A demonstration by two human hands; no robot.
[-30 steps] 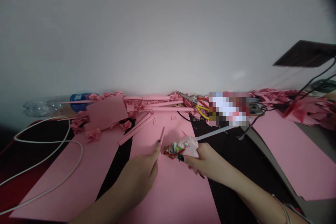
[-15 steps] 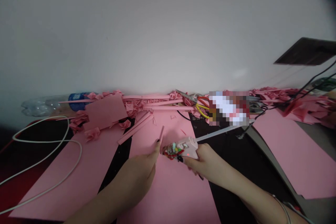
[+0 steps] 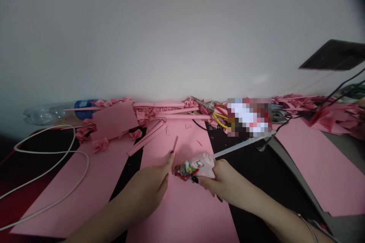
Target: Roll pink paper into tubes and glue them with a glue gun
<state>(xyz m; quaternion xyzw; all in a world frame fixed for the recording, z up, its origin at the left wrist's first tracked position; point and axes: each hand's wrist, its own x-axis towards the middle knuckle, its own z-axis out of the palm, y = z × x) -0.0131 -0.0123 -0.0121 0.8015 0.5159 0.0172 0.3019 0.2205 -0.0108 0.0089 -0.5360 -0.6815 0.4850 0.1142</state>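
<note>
My right hand [image 3: 232, 182] is wrapped round a pale pink hot glue gun [image 3: 204, 164]. Coloured bits cover the front of the gun, and a long translucent glue stick [image 3: 241, 147] sticks out of its back. The nozzle points left toward my left hand [image 3: 149, 184]. Between the fingers of that hand is a narrow pink paper strip [image 3: 176, 143], standing up at a slant; its lower end is partly hidden. Both hands are over a large pink paper sheet [image 3: 196, 212] on the dark table. Small paper scraps [image 3: 199, 143] lie on the sheet.
Folded pink paper flowers [image 3: 100, 145] and rolled paper sticks [image 3: 148, 136] line the wall. A plastic bottle [image 3: 48, 114] lies at the back left, near a white cable [image 3: 42, 152]. Scissors with yellow handles [image 3: 219, 120] rest behind. More pink sheets [image 3: 322, 171] lie to the right.
My right hand has lowered the glue gun slightly, and its nozzle sits a little lower beside the strip. My left hand holds the strip in nearly the same place.
</note>
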